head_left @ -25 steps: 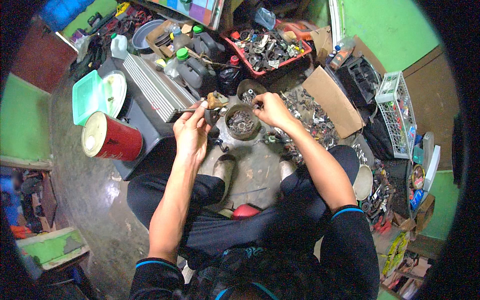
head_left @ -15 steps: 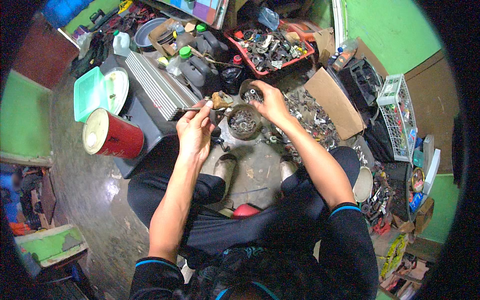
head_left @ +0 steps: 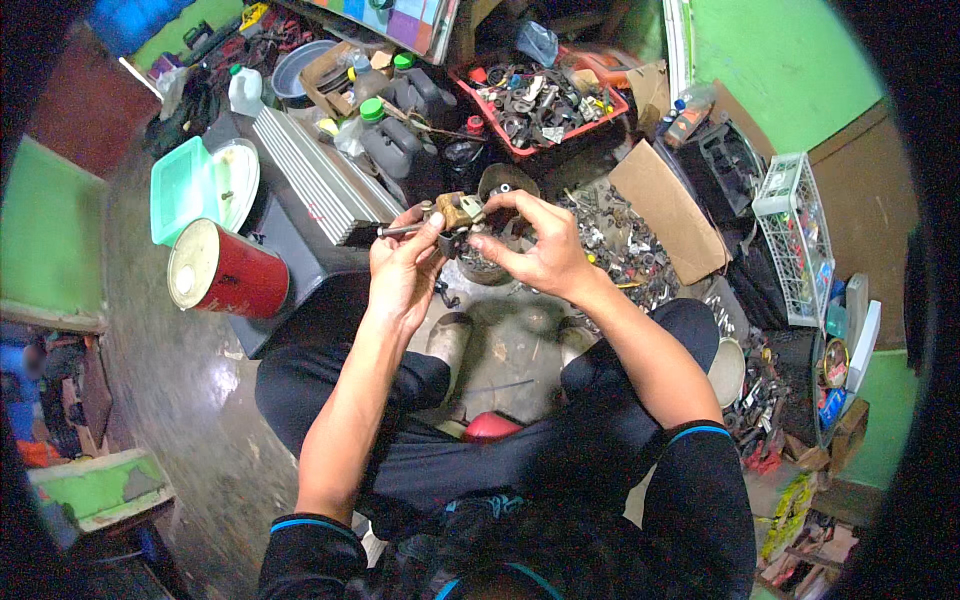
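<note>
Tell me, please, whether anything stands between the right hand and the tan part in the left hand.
Nothing visible does: the right hand is close beside the tan part that the left hand holds. The tin sits below, not between them.

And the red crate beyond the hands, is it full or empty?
Full: the red crate is heaped with small mixed parts, dark and pale pieces covering its inside.

Left hand point(head_left: 408, 265) gripping yellowish-brown part point(head_left: 453, 212); right hand point(head_left: 540, 245) spreading thumb and forefinger beside it; red bin point(head_left: 575, 132) holding jumbled pieces point(head_left: 540, 100).
</note>
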`<state>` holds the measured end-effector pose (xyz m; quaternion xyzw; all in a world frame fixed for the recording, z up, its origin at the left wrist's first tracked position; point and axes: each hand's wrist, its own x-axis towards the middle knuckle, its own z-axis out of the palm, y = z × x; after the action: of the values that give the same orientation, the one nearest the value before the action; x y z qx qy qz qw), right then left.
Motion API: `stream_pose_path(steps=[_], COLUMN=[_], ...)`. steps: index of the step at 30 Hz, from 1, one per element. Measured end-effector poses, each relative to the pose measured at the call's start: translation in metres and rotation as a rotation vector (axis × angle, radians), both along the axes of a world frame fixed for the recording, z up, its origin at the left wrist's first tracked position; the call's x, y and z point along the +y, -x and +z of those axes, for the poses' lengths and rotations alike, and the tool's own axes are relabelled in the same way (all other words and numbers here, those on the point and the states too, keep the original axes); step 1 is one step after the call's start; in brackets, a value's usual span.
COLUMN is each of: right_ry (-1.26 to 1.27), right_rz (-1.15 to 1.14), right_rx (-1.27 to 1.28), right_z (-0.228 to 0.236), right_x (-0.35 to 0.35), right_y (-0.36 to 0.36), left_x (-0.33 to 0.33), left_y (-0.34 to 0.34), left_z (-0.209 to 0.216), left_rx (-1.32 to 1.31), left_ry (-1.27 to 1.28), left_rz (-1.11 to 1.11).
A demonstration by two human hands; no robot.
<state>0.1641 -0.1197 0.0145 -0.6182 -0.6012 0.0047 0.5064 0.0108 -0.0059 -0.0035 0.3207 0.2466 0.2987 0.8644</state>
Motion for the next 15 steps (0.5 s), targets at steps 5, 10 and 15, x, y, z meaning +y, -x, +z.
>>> stream_pose_path(steps=[5,10,15], right_ry=[0.185,0.254,0.069], right_rz=[-0.061,-0.117,-0.12], right_rx=[0.095,0.39,0.351], right_z=[0.013,0.01,-0.007], right_x=[-0.006,-0.003,0.003], right_y=[0.002,0.007,-0.002], left_x=[-0.007,-0.009,-0.013], left_y=[-0.001,-0.004,-0.007], left_z=[0.009,0.01,0.004], left_rx=[0.046,0.086,0.183], left_ry=[-0.113,-0.289,-0.403], left_rz=[0.013,0.068,0.172])
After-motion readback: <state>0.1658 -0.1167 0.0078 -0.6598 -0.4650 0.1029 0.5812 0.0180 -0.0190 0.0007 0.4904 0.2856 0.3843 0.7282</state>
